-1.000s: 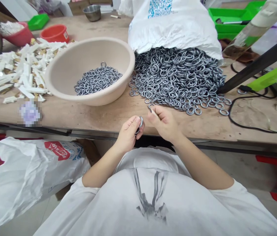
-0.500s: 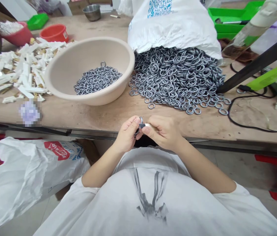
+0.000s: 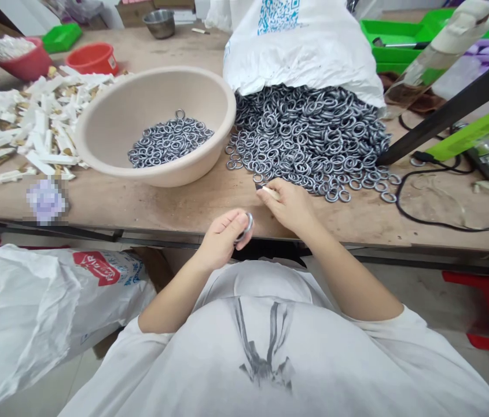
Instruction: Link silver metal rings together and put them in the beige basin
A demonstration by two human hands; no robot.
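Note:
My left hand [image 3: 225,236] pinches a shiny grey ring [image 3: 249,222] just above the table's front edge. In my right hand [image 3: 290,204] is a small tool with a white handle [image 3: 271,192] and a dark flat tip; its exact kind I cannot make out. The tip points toward a loose ring at the near edge of a large pile of grey rings [image 3: 313,139]. That pile spills from the mouth of a white sack [image 3: 305,63]. More rings lie inside a beige basin [image 3: 109,124], left of the pile.
White plastic scraps [image 3: 40,130] heap at the left, near two red bowls, one of them the empty-looking red bowl [image 3: 91,59]. A dark post [image 3: 448,110], a black cable [image 3: 456,227] and a clear bottle [image 3: 435,58] stand or lie at right. A white bag [image 3: 53,307] sits below the table.
My right hand with the tool has moved forward, away from the left hand, toward the ring pile. My left hand still holds its ring, slightly lower. The view has shifted a little.

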